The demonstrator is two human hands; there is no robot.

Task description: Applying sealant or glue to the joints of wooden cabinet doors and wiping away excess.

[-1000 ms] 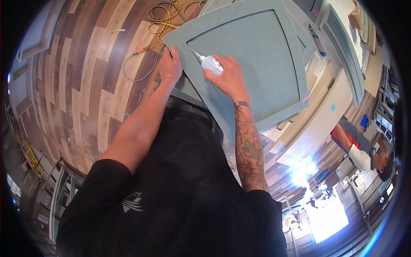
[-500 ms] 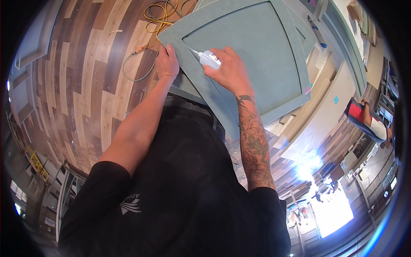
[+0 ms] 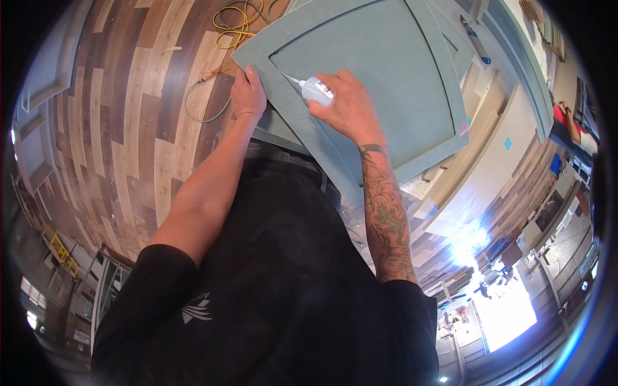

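A grey-green cabinet door (image 3: 380, 71) with a recessed middle lies tilted in front of me, its lower corner near my waist. My left hand (image 3: 250, 93) grips its left edge, thumb on top and the other fingers partly hidden. In my right hand (image 3: 347, 106) is a clear squeeze bottle (image 3: 317, 91) with a long thin nozzle. The bottle is tipped over, and its nozzle points at the inner groove near the door's left corner. Whether any liquid is leaving the nozzle is too small to tell.
Another green-grey panel (image 3: 278, 125) sits under the door. A yellow cord (image 3: 237, 27) and a grey hose (image 3: 188, 106) lie on the plank floor (image 3: 154, 83) at left. To the right are a handsaw (image 3: 476, 42) and a long pale board (image 3: 486, 164). Another person (image 3: 579, 132) stands far right.
The nozzle has slid slightly along the groove, away from the door's left corner and toward me. My left hand keeps its hold. The other person has shifted toward the right rim.
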